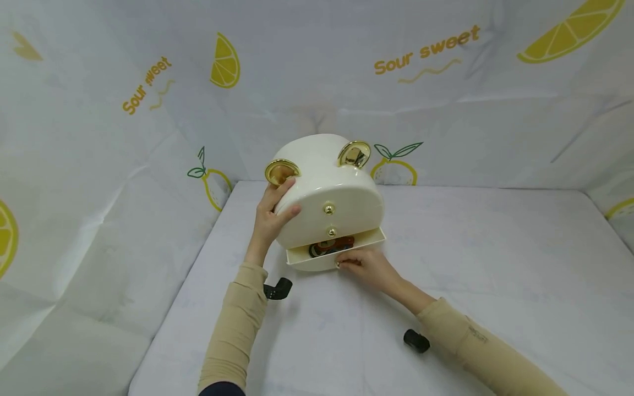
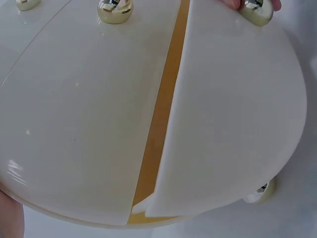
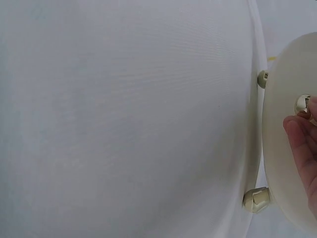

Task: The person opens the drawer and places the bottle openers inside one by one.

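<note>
A rounded white drawer box (image 1: pixel 332 190) with two gold ears stands on the cloth-covered table. Its bottom drawer (image 1: pixel 372 238) is pulled out, and a red and dark item (image 1: pixel 337 245) lies inside. My left hand (image 1: pixel 269 217) grips the box's left side, thumb on the front and fingers below the gold ear (image 1: pixel 281 170). With its fingertips, my right hand (image 1: pixel 369 267) pinches the gold knob (image 3: pixel 301 104) on that drawer. In the left wrist view, a gap shows between the drawer front (image 2: pixel 233 109) and the box body. Two upper knobs (image 1: pixel 329 209) sit on closed drawer fronts.
White cloth with lemon prints (image 1: pixel 225 60) hangs behind and at the sides. Gold feet (image 3: pixel 256 199) jut from the box's underside. Black wrist-camera pieces (image 1: pixel 278 289) show beside both forearms. Pale tabletop (image 1: pixel 485 247) extends right of the box.
</note>
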`<state>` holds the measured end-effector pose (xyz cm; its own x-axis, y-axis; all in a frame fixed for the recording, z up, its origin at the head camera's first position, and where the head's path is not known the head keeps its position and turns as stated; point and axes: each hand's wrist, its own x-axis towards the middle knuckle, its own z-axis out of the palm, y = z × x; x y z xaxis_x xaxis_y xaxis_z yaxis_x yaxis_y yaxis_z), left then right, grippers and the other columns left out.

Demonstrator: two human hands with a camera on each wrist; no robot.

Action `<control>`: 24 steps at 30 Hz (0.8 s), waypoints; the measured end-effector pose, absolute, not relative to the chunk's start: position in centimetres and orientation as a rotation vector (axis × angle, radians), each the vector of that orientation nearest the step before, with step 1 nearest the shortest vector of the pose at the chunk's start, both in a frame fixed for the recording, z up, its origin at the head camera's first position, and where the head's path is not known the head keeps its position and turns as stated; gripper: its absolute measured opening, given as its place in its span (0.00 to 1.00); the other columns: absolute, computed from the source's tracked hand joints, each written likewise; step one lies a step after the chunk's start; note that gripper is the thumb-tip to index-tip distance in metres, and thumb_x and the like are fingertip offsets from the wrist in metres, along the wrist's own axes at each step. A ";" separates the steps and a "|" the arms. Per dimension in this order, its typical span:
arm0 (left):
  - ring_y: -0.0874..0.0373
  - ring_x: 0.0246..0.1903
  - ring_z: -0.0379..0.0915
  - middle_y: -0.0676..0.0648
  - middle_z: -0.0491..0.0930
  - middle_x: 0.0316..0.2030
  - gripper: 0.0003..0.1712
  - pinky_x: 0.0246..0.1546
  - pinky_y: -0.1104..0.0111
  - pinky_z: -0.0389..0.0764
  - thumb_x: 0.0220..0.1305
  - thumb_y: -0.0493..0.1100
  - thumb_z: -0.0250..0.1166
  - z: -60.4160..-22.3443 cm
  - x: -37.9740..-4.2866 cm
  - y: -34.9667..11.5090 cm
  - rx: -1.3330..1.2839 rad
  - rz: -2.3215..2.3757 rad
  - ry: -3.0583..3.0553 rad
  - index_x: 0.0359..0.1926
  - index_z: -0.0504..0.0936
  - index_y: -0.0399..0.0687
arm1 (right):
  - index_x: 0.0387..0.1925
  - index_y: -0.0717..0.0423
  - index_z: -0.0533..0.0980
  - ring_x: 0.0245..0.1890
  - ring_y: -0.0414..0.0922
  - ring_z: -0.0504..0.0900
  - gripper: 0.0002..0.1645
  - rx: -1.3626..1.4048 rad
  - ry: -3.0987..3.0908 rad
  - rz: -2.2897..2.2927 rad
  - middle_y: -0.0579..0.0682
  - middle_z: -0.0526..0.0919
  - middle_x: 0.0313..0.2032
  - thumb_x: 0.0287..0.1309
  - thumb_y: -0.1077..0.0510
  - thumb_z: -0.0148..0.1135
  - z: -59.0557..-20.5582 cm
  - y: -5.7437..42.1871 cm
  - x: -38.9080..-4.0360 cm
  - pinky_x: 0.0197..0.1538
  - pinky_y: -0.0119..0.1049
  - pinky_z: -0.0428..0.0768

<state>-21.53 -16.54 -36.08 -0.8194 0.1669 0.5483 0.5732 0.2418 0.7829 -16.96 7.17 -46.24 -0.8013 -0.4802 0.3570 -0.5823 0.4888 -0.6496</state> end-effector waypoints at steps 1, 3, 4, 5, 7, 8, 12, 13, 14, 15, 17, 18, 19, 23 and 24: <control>0.67 0.49 0.61 0.28 0.65 0.57 0.50 0.49 0.71 0.64 0.46 0.68 0.62 -36.0 -21.5 -16.6 -0.681 -1.604 -2.168 0.59 0.69 0.33 | 0.36 0.54 0.84 0.36 0.40 0.83 0.08 0.927 -2.607 1.216 0.46 0.87 0.36 0.52 0.62 0.66 -46.2 7.1 -17.1 0.40 0.30 0.80; 0.65 0.49 0.61 0.30 0.65 0.58 0.50 0.50 0.70 0.64 0.46 0.68 0.63 -36.0 -21.5 -16.6 -0.675 -1.607 -2.167 0.59 0.69 0.33 | 0.36 0.53 0.84 0.36 0.40 0.83 0.07 0.916 -2.618 1.216 0.46 0.87 0.36 0.52 0.62 0.66 -46.1 6.9 -17.3 0.41 0.30 0.80; 0.64 0.50 0.61 0.30 0.65 0.58 0.50 0.50 0.69 0.63 0.45 0.68 0.63 -36.0 -21.5 -16.7 -0.676 -1.610 -2.165 0.58 0.69 0.34 | 0.36 0.53 0.84 0.36 0.40 0.83 0.07 0.911 -2.620 1.216 0.46 0.87 0.36 0.52 0.62 0.66 -46.1 6.8 -17.4 0.41 0.30 0.80; 0.64 0.51 0.61 0.30 0.65 0.59 0.50 0.51 0.69 0.63 0.45 0.69 0.63 -36.0 -21.5 -16.7 -0.675 -1.609 -2.165 0.58 0.69 0.34 | 0.36 0.53 0.84 0.36 0.40 0.83 0.07 0.908 -2.621 1.218 0.46 0.87 0.36 0.52 0.62 0.66 -46.1 6.7 -17.5 0.41 0.30 0.80; 0.64 0.52 0.61 0.30 0.65 0.60 0.50 0.52 0.69 0.63 0.45 0.68 0.63 -36.0 -21.5 -16.7 -0.678 -1.611 -2.162 0.58 0.69 0.33 | 0.35 0.53 0.84 0.36 0.40 0.83 0.07 0.897 -2.623 1.209 0.46 0.87 0.36 0.52 0.62 0.66 -46.1 6.6 -17.8 0.41 0.30 0.79; 0.64 0.52 0.61 0.31 0.65 0.60 0.50 0.52 0.69 0.63 0.45 0.69 0.63 -36.0 -21.5 -16.7 -0.679 -1.610 -2.162 0.58 0.69 0.33 | 0.35 0.53 0.84 0.36 0.39 0.83 0.07 0.894 -2.622 1.202 0.46 0.87 0.36 0.52 0.62 0.66 -46.1 6.6 -17.9 0.40 0.30 0.79; 0.65 0.51 0.61 0.30 0.65 0.60 0.50 0.52 0.70 0.63 0.46 0.68 0.63 -36.0 -21.5 -16.8 -0.686 -1.600 -2.156 0.58 0.70 0.32 | 0.35 0.53 0.84 0.36 0.40 0.83 0.07 0.890 -2.610 1.198 0.46 0.87 0.36 0.51 0.62 0.66 -46.1 6.3 -18.2 0.39 0.30 0.79; 0.65 0.51 0.61 0.30 0.65 0.59 0.50 0.52 0.70 0.63 0.46 0.68 0.63 -36.0 -21.5 -16.8 -0.688 -1.593 -2.156 0.58 0.70 0.32 | 0.35 0.53 0.84 0.36 0.40 0.83 0.07 0.888 -2.607 1.204 0.46 0.87 0.35 0.51 0.62 0.66 -46.1 6.3 -18.3 0.40 0.30 0.79; 0.65 0.51 0.61 0.30 0.66 0.59 0.49 0.52 0.70 0.63 0.46 0.68 0.63 -36.0 -21.5 -16.9 -0.690 -1.589 -2.154 0.58 0.70 0.32 | 0.35 0.54 0.84 0.36 0.41 0.83 0.07 0.886 -2.606 1.213 0.47 0.87 0.35 0.51 0.63 0.66 -46.0 6.2 -18.4 0.40 0.31 0.79; 0.65 0.51 0.61 0.30 0.66 0.59 0.49 0.52 0.70 0.63 0.46 0.68 0.63 -36.0 -21.5 -16.9 -0.689 -1.587 -2.152 0.57 0.70 0.32 | 0.35 0.54 0.84 0.36 0.41 0.83 0.07 0.886 -2.606 1.222 0.47 0.87 0.35 0.51 0.63 0.66 -46.0 6.1 -18.5 0.40 0.31 0.79; 0.65 0.51 0.61 0.29 0.65 0.59 0.50 0.52 0.69 0.63 0.46 0.68 0.63 -36.0 -21.5 -16.9 -0.689 -1.582 -2.146 0.57 0.70 0.31 | 0.35 0.55 0.84 0.37 0.42 0.83 0.07 0.882 -2.613 1.234 0.47 0.87 0.36 0.52 0.63 0.65 -45.9 5.9 -18.8 0.41 0.32 0.79; 0.65 0.51 0.61 0.29 0.65 0.59 0.50 0.52 0.69 0.63 0.46 0.68 0.63 -36.0 -21.5 -17.0 -0.684 -1.581 -2.148 0.57 0.70 0.31 | 0.35 0.55 0.84 0.37 0.42 0.83 0.07 0.877 -2.618 1.241 0.48 0.87 0.36 0.52 0.63 0.65 -45.9 5.8 -18.9 0.41 0.32 0.79; 0.65 0.51 0.61 0.29 0.65 0.59 0.50 0.51 0.69 0.63 0.46 0.68 0.62 -36.0 -21.5 -17.0 -0.683 -1.580 -2.150 0.57 0.70 0.32 | 0.35 0.56 0.84 0.36 0.43 0.83 0.07 0.864 -2.624 1.253 0.48 0.87 0.36 0.52 0.63 0.65 -45.9 5.8 -19.1 0.41 0.33 0.79; 0.63 0.51 0.60 0.29 0.66 0.59 0.49 0.50 0.67 0.64 0.46 0.68 0.61 -35.9 -21.7 -17.0 -0.694 -1.568 -2.176 0.58 0.70 0.32 | 0.34 0.56 0.84 0.36 0.42 0.83 0.06 0.791 -2.666 1.266 0.48 0.87 0.34 0.52 0.63 0.65 -45.8 5.6 -19.5 0.41 0.33 0.79; 0.63 0.50 0.60 0.29 0.66 0.59 0.49 0.50 0.67 0.65 0.46 0.68 0.61 -35.9 -21.8 -17.0 -0.701 -1.566 -2.183 0.58 0.70 0.33 | 0.33 0.55 0.84 0.35 0.42 0.83 0.06 0.777 -2.675 1.260 0.48 0.87 0.34 0.52 0.63 0.65 -45.8 5.6 -19.5 0.40 0.33 0.79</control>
<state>-21.78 -16.96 -35.93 -0.8110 0.1825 0.5559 0.5850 0.2619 0.7676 -19.51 5.60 -45.78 -0.8674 -0.4091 0.2831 -0.4789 0.5320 -0.6984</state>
